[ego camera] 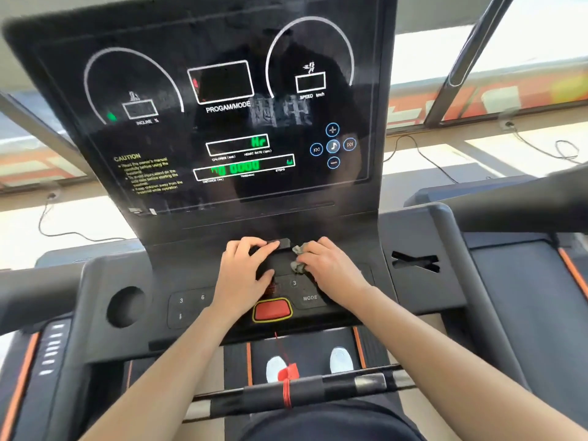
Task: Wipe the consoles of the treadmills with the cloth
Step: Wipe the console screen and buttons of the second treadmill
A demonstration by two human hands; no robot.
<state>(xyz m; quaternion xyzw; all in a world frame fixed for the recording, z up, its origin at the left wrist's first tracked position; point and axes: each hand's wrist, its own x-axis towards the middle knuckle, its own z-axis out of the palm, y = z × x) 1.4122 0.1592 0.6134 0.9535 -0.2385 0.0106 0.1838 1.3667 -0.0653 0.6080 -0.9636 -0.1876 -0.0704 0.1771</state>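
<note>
A black treadmill console (222, 198) fills the middle of the view, its glossy display panel lit with green digits. On the button deck below the panel, my right hand (331, 268) grips a small grey-green cloth (298, 257) bunched under its fingers. My left hand (245, 272) rests just left of it, fingers curled over a small black raised piece (281, 242) at the deck's centre. Part of the cloth is hidden under my right palm.
A red stop button (272, 309) sits just below my hands, with a red safety clip (288, 374) and cord on the front handlebar (302, 393). A round cup hole (125, 307) lies at left. Neighbouring treadmills stand on both sides; cables trail on the floor beyond.
</note>
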